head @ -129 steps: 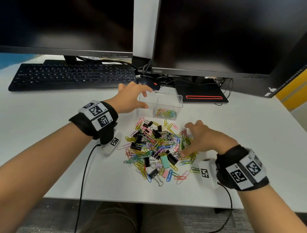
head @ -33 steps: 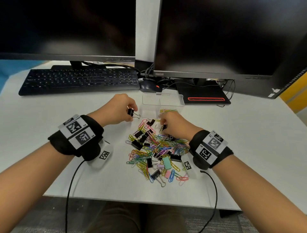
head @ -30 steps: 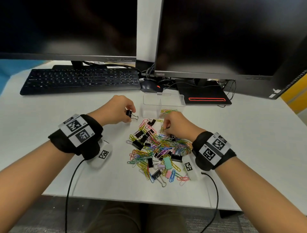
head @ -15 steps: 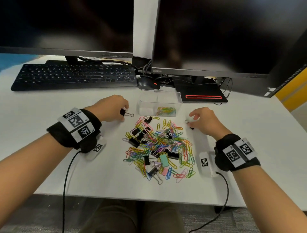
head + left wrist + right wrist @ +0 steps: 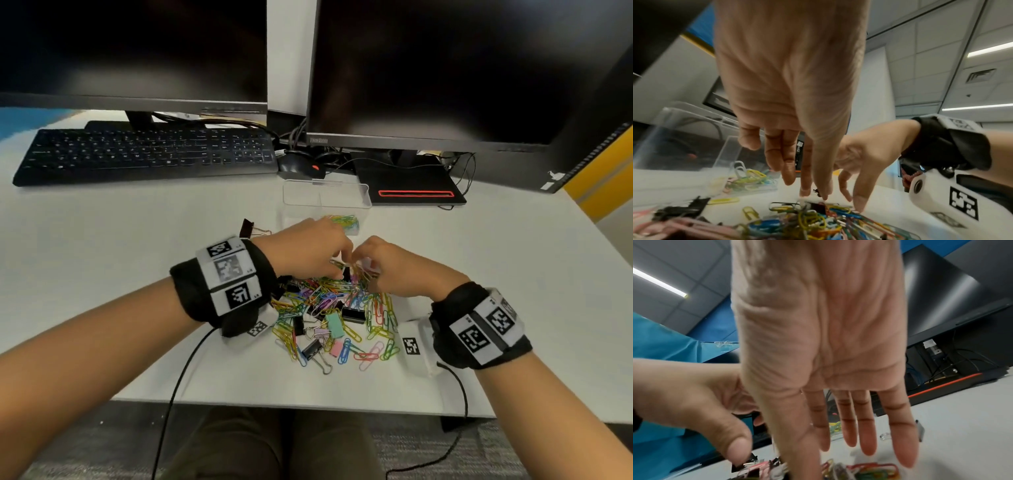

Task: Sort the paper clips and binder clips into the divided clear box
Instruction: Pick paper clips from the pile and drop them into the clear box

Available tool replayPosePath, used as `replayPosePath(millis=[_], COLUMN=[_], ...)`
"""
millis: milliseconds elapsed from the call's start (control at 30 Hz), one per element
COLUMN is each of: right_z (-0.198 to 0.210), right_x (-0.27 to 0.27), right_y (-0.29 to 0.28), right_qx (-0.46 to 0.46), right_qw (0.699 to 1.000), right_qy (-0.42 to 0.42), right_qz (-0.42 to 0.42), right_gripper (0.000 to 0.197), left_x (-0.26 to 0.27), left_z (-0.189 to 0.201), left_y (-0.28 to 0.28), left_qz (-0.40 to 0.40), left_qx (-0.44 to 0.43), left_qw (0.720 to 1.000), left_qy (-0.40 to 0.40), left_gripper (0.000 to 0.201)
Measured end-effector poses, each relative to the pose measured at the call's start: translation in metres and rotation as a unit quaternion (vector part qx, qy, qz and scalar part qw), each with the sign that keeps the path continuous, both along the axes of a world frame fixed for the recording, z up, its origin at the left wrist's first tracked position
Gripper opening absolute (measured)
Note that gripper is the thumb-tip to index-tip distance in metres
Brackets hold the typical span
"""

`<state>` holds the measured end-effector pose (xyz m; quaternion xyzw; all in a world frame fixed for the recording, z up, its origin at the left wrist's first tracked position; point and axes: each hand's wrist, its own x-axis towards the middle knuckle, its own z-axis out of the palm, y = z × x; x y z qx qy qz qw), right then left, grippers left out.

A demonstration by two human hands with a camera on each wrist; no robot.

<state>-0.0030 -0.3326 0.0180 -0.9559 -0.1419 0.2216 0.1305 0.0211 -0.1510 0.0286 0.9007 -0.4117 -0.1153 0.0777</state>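
A mixed pile of coloured paper clips and binder clips (image 5: 329,315) lies on the white desk. Behind it stands the divided clear box (image 5: 325,186), with paper clips (image 5: 344,222) in its right compartment; the left one looks bare. Both hands meet over the pile's far edge. My left hand (image 5: 342,263) points down, and its thumb and forefinger (image 5: 815,194) pinch a black binder clip (image 5: 745,464) on top of the pile. My right hand (image 5: 363,270) has straight, spread fingers (image 5: 869,449) whose tips touch the paper clips. Another black binder clip (image 5: 247,229) lies alone, left of the box.
A black keyboard (image 5: 147,154) and mouse (image 5: 301,166) lie behind the box, under two dark monitors. A monitor foot with a red stripe (image 5: 414,193) sits to the box's right. Wrist cables (image 5: 178,380) trail over the desk's front edge.
My left hand let go of its black binder clip left of the box and moved right onto the pile. My right hand came back from the pile's right side to meet it.
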Motion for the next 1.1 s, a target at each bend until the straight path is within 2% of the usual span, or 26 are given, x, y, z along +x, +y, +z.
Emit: replayPosePath(millis=[133,200,267,400,467,533,633,700,767,833,933,1000,1100], right_z=[0.001,-0.003,-0.006,-0.005,-0.006,-0.008,-0.006,-0.003,-0.001,-0.002,-0.004,-0.005,-0.004], right_x=[-0.013,-0.016,-0.017,-0.014,-0.012,-0.011,-0.010,-0.009,-0.007,-0.006,-0.004,-0.004,-0.003], right_y=[-0.012,-0.013,-0.009,0.003,0.005,0.004,0.003,0.002,-0.002,-0.008,-0.015,-0.019,-0.025], right_qx=[-0.003,-0.008,0.001,-0.003,-0.008,-0.004,0.013,0.043,0.083,0.130,0.186,0.227,0.274], right_qw=[0.998,0.998,0.999,1.000,0.998,0.996,0.994,0.993,0.992,0.987,0.974,0.961,0.943], right_qy=[0.020,0.023,0.019,-0.022,-0.054,-0.085,-0.110,-0.105,-0.085,-0.064,-0.039,-0.029,-0.033], right_qz=[-0.056,-0.055,-0.038,-0.001,0.010,0.017,0.005,-0.011,-0.038,-0.077,-0.123,-0.152,-0.186], right_gripper=[0.092,0.097,0.088,0.053,0.039,0.026,0.018,0.010,0.005,0.004,0.006,0.009,0.011], left_x=[0.001,0.001,0.001,0.003,0.004,0.007,0.016,0.025,0.035,0.044,0.053,0.056,0.059], left_z=[-0.007,-0.010,-0.012,-0.014,-0.009,0.001,0.016,0.023,0.026,0.025,0.017,0.011,0.008], left_y=[-0.016,-0.021,-0.024,-0.019,-0.012,-0.002,0.014,0.028,0.041,0.051,0.060,0.063,0.067], left_qz=[-0.015,-0.018,-0.010,0.021,0.041,0.075,0.144,0.199,0.244,0.262,0.258,0.256,0.254], left_qx=[0.018,0.028,0.041,0.049,0.020,-0.053,-0.156,-0.156,-0.107,-0.048,-0.017,-0.039,-0.073], left_qw=[1.000,0.999,0.999,0.998,0.999,0.995,0.968,0.950,0.947,0.950,0.956,0.958,0.960], left_qy=[-0.012,-0.023,-0.032,-0.017,-0.009,-0.036,-0.136,-0.180,-0.177,-0.163,-0.140,-0.119,-0.095], left_gripper=[0.036,0.032,0.025,0.009,0.012,0.017,0.029,0.047,0.069,0.081,0.070,0.059,0.056])
